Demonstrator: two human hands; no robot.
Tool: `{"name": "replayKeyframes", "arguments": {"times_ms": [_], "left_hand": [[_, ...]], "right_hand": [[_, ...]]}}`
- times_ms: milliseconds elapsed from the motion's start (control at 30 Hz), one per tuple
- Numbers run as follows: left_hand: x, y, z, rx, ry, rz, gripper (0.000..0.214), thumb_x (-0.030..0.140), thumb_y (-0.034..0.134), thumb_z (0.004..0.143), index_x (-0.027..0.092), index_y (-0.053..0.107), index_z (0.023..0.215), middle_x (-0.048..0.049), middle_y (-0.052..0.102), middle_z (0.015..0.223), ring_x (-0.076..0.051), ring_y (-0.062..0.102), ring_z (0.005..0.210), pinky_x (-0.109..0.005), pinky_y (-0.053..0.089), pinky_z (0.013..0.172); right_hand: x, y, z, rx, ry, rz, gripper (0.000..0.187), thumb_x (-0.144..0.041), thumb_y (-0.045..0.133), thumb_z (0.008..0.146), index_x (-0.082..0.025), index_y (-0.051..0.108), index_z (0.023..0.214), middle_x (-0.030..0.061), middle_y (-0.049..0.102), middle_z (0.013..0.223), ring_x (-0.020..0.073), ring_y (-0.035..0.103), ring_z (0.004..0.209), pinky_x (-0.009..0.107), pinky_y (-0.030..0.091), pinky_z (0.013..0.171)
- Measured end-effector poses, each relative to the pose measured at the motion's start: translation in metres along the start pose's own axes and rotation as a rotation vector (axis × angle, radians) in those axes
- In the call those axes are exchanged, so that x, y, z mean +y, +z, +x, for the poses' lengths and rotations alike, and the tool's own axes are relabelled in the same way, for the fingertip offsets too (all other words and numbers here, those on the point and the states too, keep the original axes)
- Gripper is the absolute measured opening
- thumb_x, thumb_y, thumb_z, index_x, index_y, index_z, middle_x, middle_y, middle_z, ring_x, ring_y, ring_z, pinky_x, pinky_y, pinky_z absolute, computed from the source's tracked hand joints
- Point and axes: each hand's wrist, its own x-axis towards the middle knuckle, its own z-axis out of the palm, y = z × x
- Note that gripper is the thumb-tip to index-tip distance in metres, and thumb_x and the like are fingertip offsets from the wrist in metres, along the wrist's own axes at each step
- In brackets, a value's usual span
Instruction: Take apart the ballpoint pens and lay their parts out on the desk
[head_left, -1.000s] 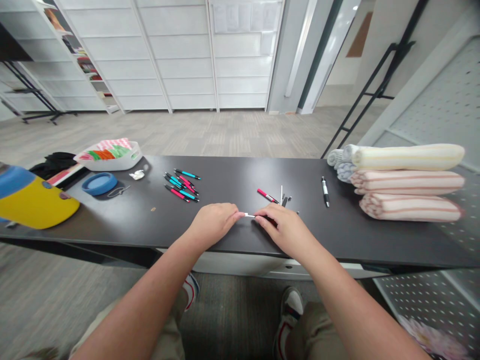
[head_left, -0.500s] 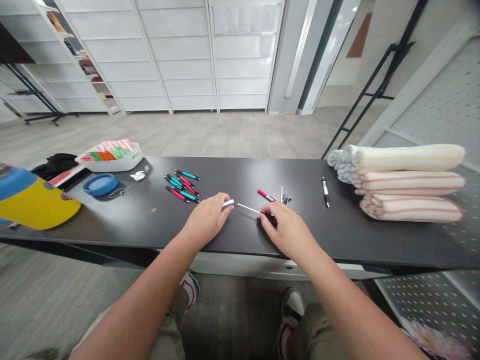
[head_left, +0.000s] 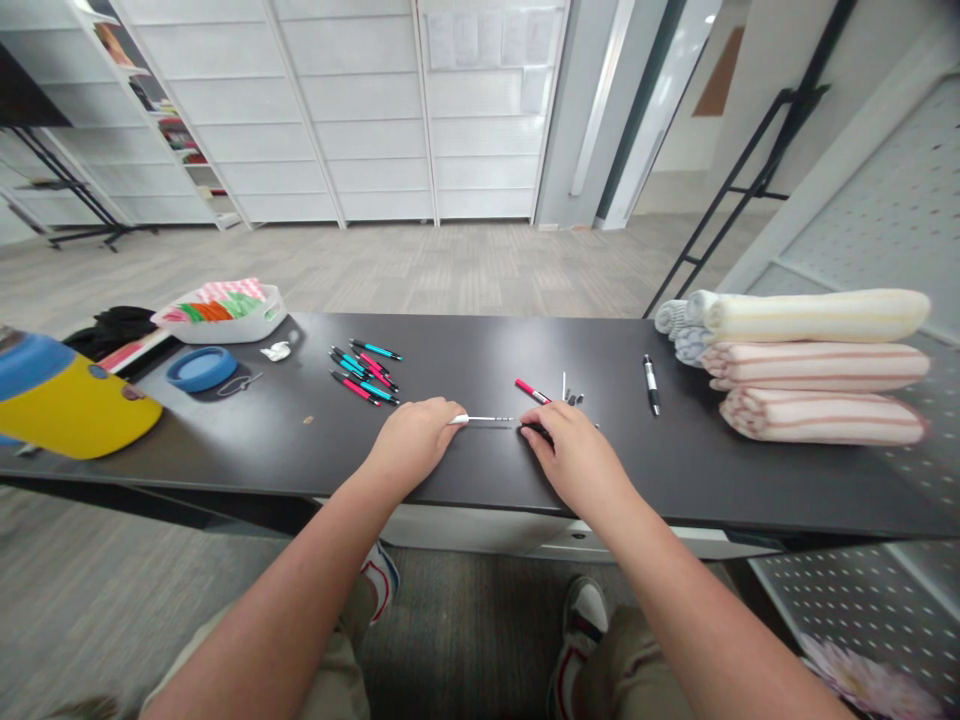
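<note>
My left hand (head_left: pixel 420 436) is closed on a white pen barrel (head_left: pixel 459 419), whose end sticks out past the fingertips. From that end a thin pen refill (head_left: pixel 491 419) reaches toward the right; I cannot tell how far it sits inside the barrel. My right hand (head_left: pixel 576 446) pinches a black pen section (head_left: pixel 537 430) near the refill's other end. Whether the refill touches this section is unclear. Just beyond the right fingers lie a red pen piece (head_left: pixel 531 391) and several small pen parts (head_left: pixel 573 397), partly hidden by the hand.
On the dark table (head_left: pixel 480 350) several red and teal pens (head_left: pixel 365 372) lie left of centre. A white-and-black pen (head_left: pixel 651 385) is at right, before rolled towels (head_left: pixel 817 365). Far left are a white basket (head_left: pixel 266 320), a blue ring (head_left: pixel 201 369) and a yellow-blue object (head_left: pixel 75 400).
The two hands' pieces have come into line. The refill now meets the white barrel's end, where a gap was before. The barrel has tipped level.
</note>
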Motion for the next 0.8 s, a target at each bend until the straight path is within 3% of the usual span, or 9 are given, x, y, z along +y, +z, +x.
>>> {"name": "replayKeyframes", "arguments": {"times_ms": [233, 400, 567, 800], "left_hand": [[0.003, -0.002, 0.0, -0.009, 0.014, 0.027, 0.024, 0.03, 0.048, 0.108, 0.025, 0.071, 0.111, -0.0038, 0.073, 0.098, -0.023, 0.068, 0.095, -0.034, 0.045, 0.081], [0.007, -0.004, 0.0, -0.019, 0.038, 0.068, 0.022, 0.028, 0.05, 0.107, 0.025, 0.071, 0.112, -0.0036, 0.073, 0.099, -0.023, 0.068, 0.094, -0.035, 0.043, 0.08], [0.008, -0.003, -0.002, -0.023, 0.108, 0.066, 0.019, 0.026, 0.055, 0.105, 0.024, 0.07, 0.117, -0.0041, 0.074, 0.104, -0.023, 0.069, 0.098, -0.036, 0.043, 0.083], [0.004, -0.003, -0.002, -0.015, 0.062, 0.019, 0.022, 0.027, 0.051, 0.106, 0.026, 0.072, 0.113, -0.0038, 0.074, 0.102, -0.023, 0.069, 0.098, -0.035, 0.045, 0.084]], "right_hand": [[-0.002, 0.002, -0.001, 0.034, 0.015, -0.093, 0.014, -0.016, 0.055, 0.101, -0.02, 0.065, 0.11, 0.0093, 0.067, 0.11, 0.0275, 0.063, 0.102, 0.039, 0.049, 0.091], [-0.01, 0.001, -0.001, 0.008, 0.044, -0.185, 0.023, -0.012, 0.043, 0.103, -0.019, 0.061, 0.116, 0.0106, 0.068, 0.113, 0.0264, 0.065, 0.097, 0.036, 0.043, 0.079], [-0.018, -0.005, -0.001, -0.03, -0.029, -0.213, 0.02, -0.036, 0.055, 0.106, -0.024, 0.066, 0.118, 0.0091, 0.068, 0.114, 0.0259, 0.066, 0.102, 0.034, 0.039, 0.076], [-0.016, -0.006, 0.001, -0.088, 0.012, -0.211, 0.014, -0.031, 0.059, 0.105, -0.025, 0.071, 0.102, 0.0052, 0.071, 0.106, 0.0224, 0.067, 0.098, 0.032, 0.037, 0.074]]}}
